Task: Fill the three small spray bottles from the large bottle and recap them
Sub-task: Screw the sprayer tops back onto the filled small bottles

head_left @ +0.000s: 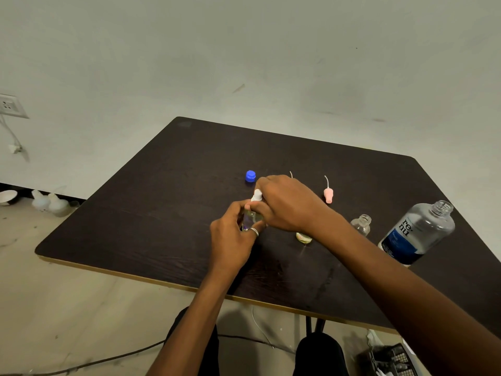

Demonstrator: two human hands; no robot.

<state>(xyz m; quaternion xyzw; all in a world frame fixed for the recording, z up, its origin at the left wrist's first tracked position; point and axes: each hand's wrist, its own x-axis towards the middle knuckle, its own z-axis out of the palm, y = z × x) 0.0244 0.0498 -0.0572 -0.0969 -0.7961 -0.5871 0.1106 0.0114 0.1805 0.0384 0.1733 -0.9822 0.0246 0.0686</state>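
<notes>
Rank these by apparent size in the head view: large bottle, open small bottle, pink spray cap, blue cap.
1. Large bottle
2. Open small bottle
3. Pink spray cap and blue cap: bodies look alike; only the pink one's tube makes it longer, so unranked.

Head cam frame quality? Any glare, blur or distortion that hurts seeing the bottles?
Head view: soft, dim, even light, no hard shadows; wide-angle skew tilts the table; mild highlights on the large bottle, label readable; the uncapped clear small bottle is low-contrast against the dark top; the left hand and right hand cover most of the held spray bottle, its white cap slightly soft.
</notes>
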